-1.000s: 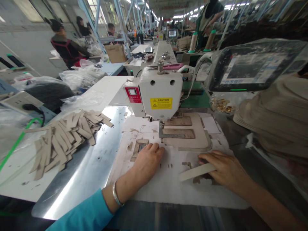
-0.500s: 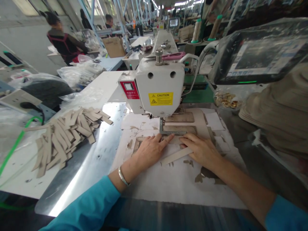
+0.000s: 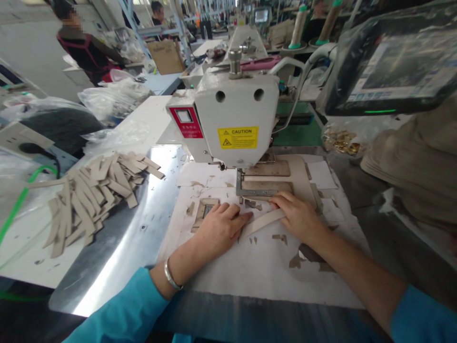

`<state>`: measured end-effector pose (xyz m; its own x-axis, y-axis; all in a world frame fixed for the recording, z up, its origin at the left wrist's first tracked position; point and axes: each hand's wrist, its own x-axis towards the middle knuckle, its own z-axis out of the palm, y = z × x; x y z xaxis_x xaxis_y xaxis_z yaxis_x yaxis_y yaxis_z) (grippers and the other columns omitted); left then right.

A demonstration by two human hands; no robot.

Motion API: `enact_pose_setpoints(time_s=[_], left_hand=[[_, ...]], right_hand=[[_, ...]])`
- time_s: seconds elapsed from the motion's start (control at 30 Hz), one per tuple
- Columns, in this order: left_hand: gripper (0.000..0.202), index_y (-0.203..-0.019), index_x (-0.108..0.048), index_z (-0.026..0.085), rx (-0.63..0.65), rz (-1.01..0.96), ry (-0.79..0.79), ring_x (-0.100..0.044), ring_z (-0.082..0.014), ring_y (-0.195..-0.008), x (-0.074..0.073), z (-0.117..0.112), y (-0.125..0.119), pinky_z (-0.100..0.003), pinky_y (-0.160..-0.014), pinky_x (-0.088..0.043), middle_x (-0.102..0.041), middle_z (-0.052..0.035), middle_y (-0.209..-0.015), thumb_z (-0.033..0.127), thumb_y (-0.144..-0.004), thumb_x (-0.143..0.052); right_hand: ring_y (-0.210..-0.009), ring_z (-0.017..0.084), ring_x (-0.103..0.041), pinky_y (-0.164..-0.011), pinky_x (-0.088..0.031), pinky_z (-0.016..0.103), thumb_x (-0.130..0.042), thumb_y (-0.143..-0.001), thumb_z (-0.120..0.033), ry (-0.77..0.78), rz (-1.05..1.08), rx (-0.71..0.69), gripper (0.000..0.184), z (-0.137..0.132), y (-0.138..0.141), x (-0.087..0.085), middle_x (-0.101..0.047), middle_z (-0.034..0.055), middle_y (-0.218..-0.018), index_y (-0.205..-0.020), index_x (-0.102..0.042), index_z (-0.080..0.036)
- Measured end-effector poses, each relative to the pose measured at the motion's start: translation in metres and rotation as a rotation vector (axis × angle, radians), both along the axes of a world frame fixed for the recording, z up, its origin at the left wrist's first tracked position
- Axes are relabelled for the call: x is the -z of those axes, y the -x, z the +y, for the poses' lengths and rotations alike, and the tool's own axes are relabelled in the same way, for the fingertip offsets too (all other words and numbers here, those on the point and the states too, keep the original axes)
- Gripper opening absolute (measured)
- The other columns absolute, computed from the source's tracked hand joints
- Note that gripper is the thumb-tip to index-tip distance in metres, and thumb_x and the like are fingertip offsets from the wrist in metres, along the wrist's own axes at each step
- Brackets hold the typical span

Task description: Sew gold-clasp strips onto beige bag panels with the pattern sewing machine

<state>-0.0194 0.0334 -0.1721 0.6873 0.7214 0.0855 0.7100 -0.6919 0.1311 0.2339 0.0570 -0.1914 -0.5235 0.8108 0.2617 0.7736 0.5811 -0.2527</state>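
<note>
Right hand (image 3: 300, 216) holds strip (image 3: 264, 220) — left hand (image 3: 220, 227) curled, grip unclear.
Both inside worktop's (image 3: 117, 252) near edge; left drawn back from metal bracket (image 3: 238, 186).

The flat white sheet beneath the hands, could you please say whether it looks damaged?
Yes: the flat white sheet has ragged brown patches beside the bare right forearm, apparently torn, breaking its pale surface.

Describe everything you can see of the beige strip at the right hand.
The beige strip is narrow, long and plain, and looks like fabric or leather. The right hand holds its right end, hiding that part. It slants over the white sheet, left end lower in the picture; whether it rests flat there is unclear. The left hand is close by its left end, contact uncertain.
</note>
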Motion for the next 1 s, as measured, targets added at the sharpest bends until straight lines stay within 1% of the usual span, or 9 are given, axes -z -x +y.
enact_pose_setpoints(time_s=[0.1, 0.2, 0.33, 0.47, 0.57, 0.63, 0.77, 0.9, 1.0], left_hand=[[0.042, -0.141, -0.048, 0.028, -0.022, 0.118, -0.028, -0.054, -0.0239, -0.086, -0.002, -0.001, -0.009, -0.041, -0.079, -0.045, -0.057, -0.0078, -0.100, 0.031, -0.100, -0.040], [0.046, -0.146, -0.041, 0.030, -0.036, 0.182, -0.025, -0.055, -0.0243, -0.086, -0.007, 0.001, -0.017, -0.041, -0.078, -0.045, -0.056, -0.0081, -0.100, 0.038, -0.101, -0.039], [0.046, -0.145, -0.042, 0.031, -0.104, 0.208, -0.031, -0.057, -0.0250, -0.087, -0.010, -0.001, -0.027, -0.041, -0.077, -0.045, -0.057, -0.0086, -0.104, 0.042, -0.101, -0.037], [0.050, -0.146, -0.040, 0.023, -0.169, 0.192, -0.031, -0.060, -0.0273, -0.088, -0.008, -0.006, -0.035, -0.041, -0.075, -0.048, -0.059, -0.0109, -0.106, 0.043, -0.100, -0.038], [0.049, -0.141, -0.044, 0.017, -0.213, 0.140, 0.019, -0.063, -0.0278, -0.089, -0.005, -0.001, -0.034, -0.040, -0.076, -0.050, -0.063, -0.0112, -0.106, 0.043, -0.100, -0.041], [0.041, -0.136, -0.049, 0.019, -0.249, 0.070, 0.106, -0.065, -0.0257, -0.089, -0.004, 0.007, -0.030, -0.037, -0.077, -0.052, -0.066, -0.0085, -0.106, 0.036, -0.099, -0.043], [0.031, -0.124, -0.058, 0.025, -0.313, -0.132, 0.252, -0.068, -0.0220, -0.095, -0.004, 0.022, -0.023, -0.032, -0.081, -0.052, -0.068, -0.0032, -0.116, 0.022, -0.095, -0.048], [0.023, -0.110, -0.067, 0.028, -0.336, -0.274, 0.276, -0.067, -0.0186, -0.093, 0.000, 0.023, -0.025, -0.028, -0.082, -0.051, -0.068, 0.0000, -0.114, 0.021, -0.093, -0.052], [0.022, -0.110, -0.067, 0.027, -0.369, -0.293, 0.258, -0.067, -0.0182, -0.090, 0.002, 0.020, -0.028, -0.027, -0.078, -0.051, -0.067, -0.0001, -0.114, 0.023, -0.093, -0.054]], right_hand=[[-0.092, 0.023, -0.064, -0.080, -0.052, 0.035, -0.045, -0.083, -0.003, 0.039, 0.092, 0.003, 0.025, 0.003, -0.002, 0.004, -0.063, 0.0088, -0.101, -0.098, -0.059, -0.017], [-0.093, 0.023, -0.063, -0.081, -0.051, 0.036, -0.045, -0.084, -0.004, 0.059, 0.120, 0.005, 0.024, 0.004, -0.003, 0.006, -0.063, 0.0086, -0.100, -0.098, -0.059, -0.018], [-0.093, 0.023, -0.063, -0.082, -0.050, 0.035, -0.044, -0.086, -0.005, 0.051, 0.121, 0.003, 0.022, 0.004, -0.002, 0.006, -0.062, 0.0083, -0.099, -0.097, -0.058, -0.019], [-0.092, 0.023, -0.063, -0.080, -0.050, 0.035, -0.045, -0.086, -0.006, 0.045, 0.125, 0.004, 0.020, 0.004, -0.002, 0.008, -0.062, 0.0083, -0.098, -0.097, -0.057, -0.018], [-0.092, 0.024, -0.062, -0.080, -0.050, 0.036, -0.045, -0.084, -0.004, 0.044, 0.144, 0.004, 0.023, 0.004, -0.002, 0.008, -0.062, 0.0086, -0.097, -0.097, -0.057, -0.018], [-0.091, 0.024, -0.062, -0.079, -0.050, 0.036, -0.045, -0.081, -0.002, 0.050, 0.150, 0.007, 0.025, 0.005, -0.002, 0.008, -0.062, 0.0084, -0.096, -0.095, -0.058, -0.018], [-0.087, 0.023, -0.062, -0.076, -0.050, 0.035, -0.046, -0.079, -0.003, 0.064, 0.165, 0.015, 0.024, 0.006, -0.001, 0.006, -0.062, 0.0078, -0.094, -0.093, -0.057, -0.018], [-0.089, 0.024, -0.061, -0.077, -0.048, 0.035, -0.045, -0.080, -0.003, 0.057, 0.162, 0.017, 0.023, 0.007, -0.002, 0.008, -0.061, 0.0079, -0.094, -0.094, -0.055, -0.019], [-0.088, 0.024, -0.061, -0.077, -0.047, 0.035, -0.044, -0.080, -0.002, 0.057, 0.160, 0.013, 0.024, 0.006, -0.002, 0.008, -0.061, 0.0080, -0.094, -0.094, -0.054, -0.019]])
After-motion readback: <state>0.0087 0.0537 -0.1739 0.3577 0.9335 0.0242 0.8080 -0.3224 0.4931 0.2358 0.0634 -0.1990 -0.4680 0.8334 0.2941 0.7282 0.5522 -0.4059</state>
